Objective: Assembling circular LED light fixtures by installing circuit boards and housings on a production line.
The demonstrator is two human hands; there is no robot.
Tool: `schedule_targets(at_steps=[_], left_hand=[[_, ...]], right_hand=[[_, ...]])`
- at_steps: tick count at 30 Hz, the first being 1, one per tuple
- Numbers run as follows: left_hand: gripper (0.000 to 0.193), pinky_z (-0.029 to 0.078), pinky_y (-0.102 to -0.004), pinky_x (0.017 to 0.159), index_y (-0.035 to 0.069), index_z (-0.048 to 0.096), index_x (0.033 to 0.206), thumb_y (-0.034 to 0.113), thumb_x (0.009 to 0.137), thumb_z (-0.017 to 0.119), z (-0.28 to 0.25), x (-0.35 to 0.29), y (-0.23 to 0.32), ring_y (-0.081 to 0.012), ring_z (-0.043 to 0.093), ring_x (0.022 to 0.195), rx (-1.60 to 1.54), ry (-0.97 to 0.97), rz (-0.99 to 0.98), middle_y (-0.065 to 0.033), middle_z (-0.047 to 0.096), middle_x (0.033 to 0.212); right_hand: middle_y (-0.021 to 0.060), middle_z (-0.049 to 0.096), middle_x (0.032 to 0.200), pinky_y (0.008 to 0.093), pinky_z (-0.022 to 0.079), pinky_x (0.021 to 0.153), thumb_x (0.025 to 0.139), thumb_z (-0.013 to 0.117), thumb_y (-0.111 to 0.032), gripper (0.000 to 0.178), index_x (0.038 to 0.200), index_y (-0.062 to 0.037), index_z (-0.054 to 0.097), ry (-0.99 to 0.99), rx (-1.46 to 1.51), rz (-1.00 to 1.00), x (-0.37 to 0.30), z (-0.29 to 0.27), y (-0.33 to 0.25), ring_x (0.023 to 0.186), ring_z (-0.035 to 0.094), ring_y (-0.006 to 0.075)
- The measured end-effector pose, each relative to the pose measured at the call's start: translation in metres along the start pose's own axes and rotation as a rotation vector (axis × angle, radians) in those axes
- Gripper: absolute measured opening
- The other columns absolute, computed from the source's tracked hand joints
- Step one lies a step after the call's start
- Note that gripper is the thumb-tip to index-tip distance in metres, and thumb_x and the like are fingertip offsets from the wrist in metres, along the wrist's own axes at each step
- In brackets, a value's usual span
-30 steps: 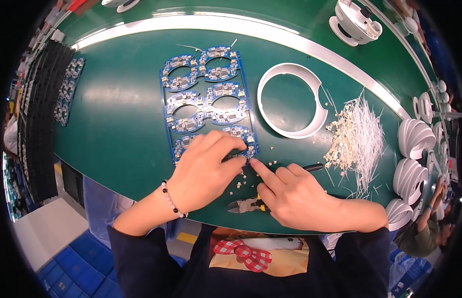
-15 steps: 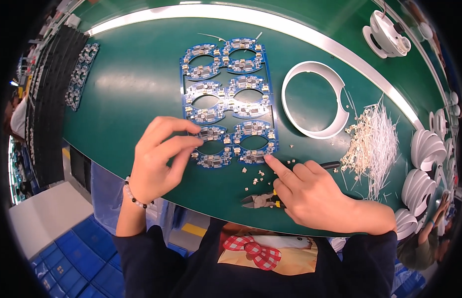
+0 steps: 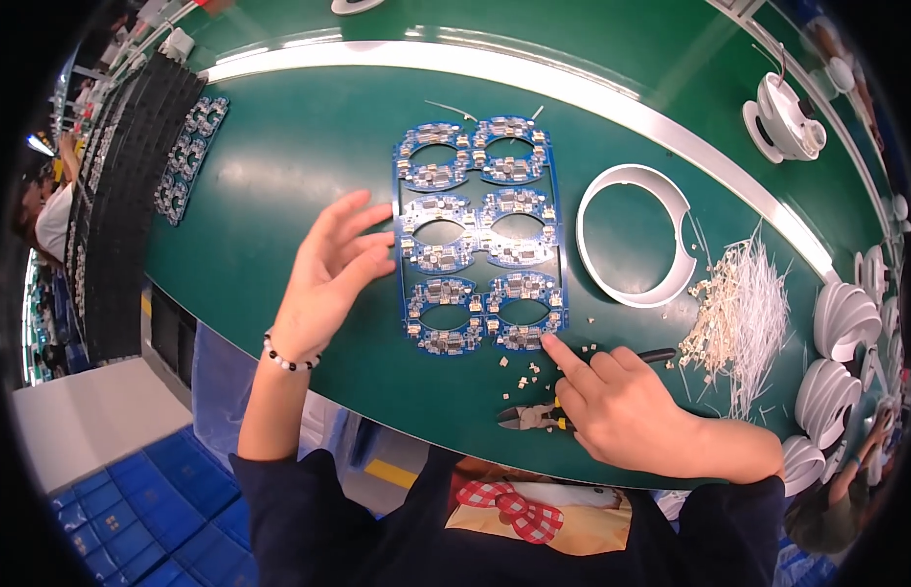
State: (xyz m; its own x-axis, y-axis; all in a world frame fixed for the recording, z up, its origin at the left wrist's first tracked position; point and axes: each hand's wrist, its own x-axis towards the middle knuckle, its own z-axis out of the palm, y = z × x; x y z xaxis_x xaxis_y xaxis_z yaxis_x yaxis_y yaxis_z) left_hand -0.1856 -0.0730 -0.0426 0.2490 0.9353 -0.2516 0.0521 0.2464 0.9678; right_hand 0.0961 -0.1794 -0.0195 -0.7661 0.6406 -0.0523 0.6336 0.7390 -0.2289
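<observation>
A panel of blue circuit boards (image 3: pixel 480 230) with eye-shaped openings lies on the green table in front of me. Beside its left edge is my left hand (image 3: pixel 328 259), open and holding nothing, fingers spread and fingertips close to the rim. My right hand (image 3: pixel 627 406) rests at the panel's near right corner, its index finger stretched out to the lowest board. The other fingers curl over yellow-and-black side cutters (image 3: pixel 529 418), whose jaws stick out at the left and a black handle end at the right. My palm hides the middle of the cutters.
Small cream connectors (image 3: pixel 522 375) lie scattered below the panel. To the right are a white plastic ring (image 3: pixel 585 235) and a heap of white strips (image 3: pixel 759 318) with cream pieces. White curved shells (image 3: pixel 825 401) line the right edge; more blue boards (image 3: pixel 191 157) lie far left.
My left hand has come off the lower left board, moved up along the panel's left edge and spread its fingers. The right hand stays at its corner. The whole view has shifted slightly.
</observation>
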Motion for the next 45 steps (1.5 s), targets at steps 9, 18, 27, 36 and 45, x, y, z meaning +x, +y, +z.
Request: schedule_targets(at_steps=[9,18,27,36,45], left_hand=[[0.036,0.041,-0.0165,0.064,-0.002,0.046,0.124,0.004,0.089,0.052,0.032,0.016,0.003,-0.0023,0.055,0.08,-0.061,-0.167,-0.109,-0.0052,0.065,0.104],[0.031,0.054,-0.0231,0.054,-0.003,0.043,0.122,0.005,0.092,0.047,0.038,-0.007,0.025,-0.0135,0.062,0.079,0.0,-0.04,0.121,-0.0123,0.061,0.105],[0.039,0.047,-0.0176,0.053,-0.006,0.049,0.124,-0.007,0.086,0.051,-0.013,-0.054,0.136,-0.0058,0.059,0.069,0.869,0.338,0.541,-0.0073,0.066,0.096],[0.034,0.043,-0.018,0.05,-0.006,0.054,0.116,-0.005,0.083,0.057,-0.015,-0.018,0.098,-0.0037,0.058,0.063,0.96,0.247,0.449,-0.0088,0.069,0.084],[0.028,0.049,-0.0261,0.059,-0.004,0.061,0.105,0.003,0.079,0.066,-0.051,-0.014,0.088,-0.0152,0.063,0.064,1.153,0.361,0.543,-0.0188,0.066,0.083]], right_hand=[[0.0256,0.052,0.122,0.0309,0.039,0.059,0.054,0.069,-0.017,0.031,0.077,0.0006,0.058,-0.032,0.015,0.011,-0.005,0.002,-0.001,0.065,0.051,0.019],[0.0276,0.054,0.119,0.0271,0.036,0.055,0.065,0.058,-0.011,0.012,0.069,0.0002,0.059,0.113,0.006,-0.041,-0.011,-0.017,-0.003,0.06,0.047,0.0159],[0.0242,0.053,0.122,0.0294,0.036,0.057,0.055,0.066,-0.014,0.027,0.077,0.0006,0.058,0.169,-0.001,-0.033,-0.025,-0.033,-0.008,0.059,0.047,0.0175],[0.0241,0.047,0.129,0.0315,0.038,0.06,0.049,0.072,-0.017,0.041,0.084,-0.0005,0.058,0.062,0.054,0.045,-0.029,-0.03,0.0,0.065,0.05,0.0199],[0.0245,0.049,0.126,0.0323,0.039,0.064,0.049,0.072,-0.018,0.042,0.085,-0.0006,0.06,0.039,0.138,0.039,-0.023,-0.041,0.002,0.068,0.05,0.0221]])
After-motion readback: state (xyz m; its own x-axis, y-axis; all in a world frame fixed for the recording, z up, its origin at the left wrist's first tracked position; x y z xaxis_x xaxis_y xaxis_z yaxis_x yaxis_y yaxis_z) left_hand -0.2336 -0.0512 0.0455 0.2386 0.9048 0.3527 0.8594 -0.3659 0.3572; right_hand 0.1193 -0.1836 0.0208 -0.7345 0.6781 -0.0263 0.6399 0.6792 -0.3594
